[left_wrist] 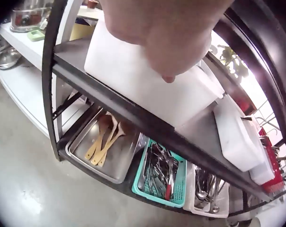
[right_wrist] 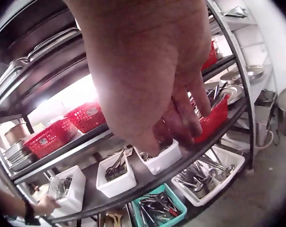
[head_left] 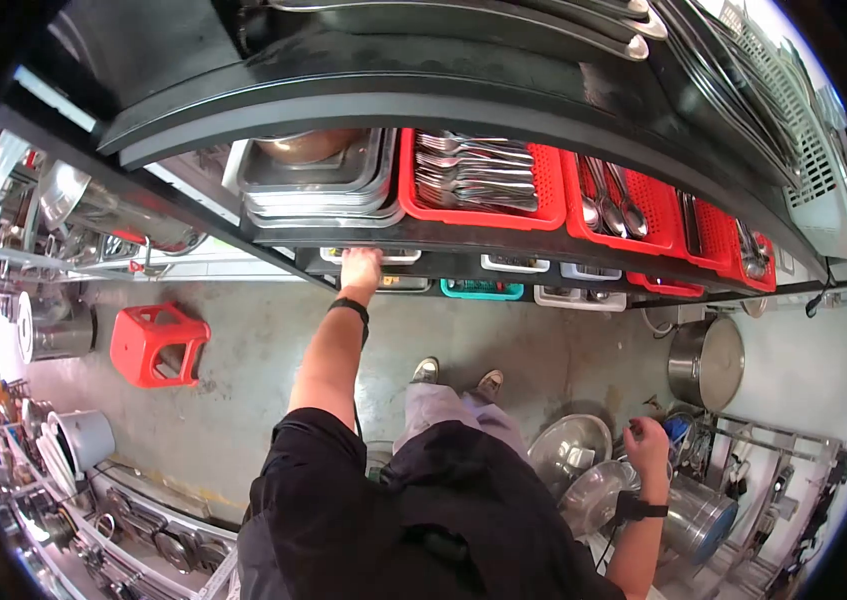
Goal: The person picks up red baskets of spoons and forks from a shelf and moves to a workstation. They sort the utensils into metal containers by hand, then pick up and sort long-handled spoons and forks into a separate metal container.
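My left hand point(head_left: 360, 270) grips the front rim of a white plastic bin point(left_wrist: 133, 82) on the middle shelf, its thumb against the outer wall in the left wrist view. The fingers are hidden behind the rim. Seen from the right wrist, this bin holds a jumble of utensils point(right_wrist: 63, 185). My right hand point(head_left: 647, 447) hangs beside my body with loosely bent fingers and nothing in it. Under the left hand, on the lowest shelf, lie a metal tray point(left_wrist: 119, 163) of wooden-handled spatulas point(left_wrist: 104, 147) and a teal basket point(left_wrist: 180, 187) of metal utensils.
Red baskets point(head_left: 550, 205) of forks and spoons line the shelf above, next to stacked metal trays point(head_left: 318, 205). More white bins point(right_wrist: 129, 189) stand to the right. A red stool point(head_left: 148, 345) is on the floor at left; metal bowls point(head_left: 565, 445) lie at right.
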The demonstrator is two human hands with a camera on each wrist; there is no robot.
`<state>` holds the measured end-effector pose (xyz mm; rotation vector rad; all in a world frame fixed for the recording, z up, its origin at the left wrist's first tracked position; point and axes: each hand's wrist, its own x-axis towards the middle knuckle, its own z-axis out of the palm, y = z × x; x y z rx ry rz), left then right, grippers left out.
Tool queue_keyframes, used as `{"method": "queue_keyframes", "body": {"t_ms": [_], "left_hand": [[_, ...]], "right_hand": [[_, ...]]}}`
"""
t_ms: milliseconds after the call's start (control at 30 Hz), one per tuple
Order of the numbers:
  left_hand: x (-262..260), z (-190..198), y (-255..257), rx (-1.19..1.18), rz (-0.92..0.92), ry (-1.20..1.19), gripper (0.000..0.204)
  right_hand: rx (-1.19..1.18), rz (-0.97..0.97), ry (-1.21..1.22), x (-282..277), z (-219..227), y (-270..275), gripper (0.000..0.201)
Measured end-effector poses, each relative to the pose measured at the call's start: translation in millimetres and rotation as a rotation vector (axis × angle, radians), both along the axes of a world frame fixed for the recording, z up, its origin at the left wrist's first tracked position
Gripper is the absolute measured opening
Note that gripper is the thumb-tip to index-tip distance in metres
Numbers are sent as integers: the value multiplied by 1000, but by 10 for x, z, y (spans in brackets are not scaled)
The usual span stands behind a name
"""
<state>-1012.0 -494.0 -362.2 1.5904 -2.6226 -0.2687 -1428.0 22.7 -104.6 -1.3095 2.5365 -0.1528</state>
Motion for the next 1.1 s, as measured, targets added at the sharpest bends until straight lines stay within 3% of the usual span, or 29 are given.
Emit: {"method": "queue_keyframes", "body": {"t_ms": [100,400,467,533,567,667,700,733,800,833,867,900,933,1000,1100], "left_hand": [[28,24,-24,72,-29,-35,19],[183,23,97,-145,7,109,17],[156,75,128,-55,19,47,21],[77,160,272,-253,60,136,39],[7,199,372,-218,143,92,54],[-380,425,675,-301,241,203,48],[-533,342,743,-329,160,300,49],[-730,456,828,-182,57,312,46],[-1278,478,981,-244,-164,347,39],[-1399,612,1042,-170,-141,298,39],[-1806,445,1073,-160,-290,369,40],[-2034,355,1095,-192,-310,335,40],[-2230,287,1076,-193,-306,345,40],[-2580,124,1051,89,-308,30,39],[-2852,-135,1002,87,-175,-9,28]], "right_hand": [[-9,-39,-49,98,-34,89,26],[-79,-63,-57,6,-324,181,25],[-86,-69,-62,-40,-382,201,25],[-89,-79,-63,-96,-395,223,25],[-81,-73,-61,-127,-404,241,25],[-70,-103,-72,-252,-432,323,24],[-66,-125,-82,-299,-443,360,24],[-66,-127,-85,-342,-443,386,24],[-18,-127,-120,-470,-422,393,25],[-19,-117,-114,-561,-418,409,25],[-22,-120,-134,-640,-426,443,25],[-25,-128,-152,-728,-421,463,25],[-24,-125,-142,-821,-386,463,25],[26,-69,-83,-989,-270,506,25],[58,-23,-50,-1252,-193,608,25]]}}
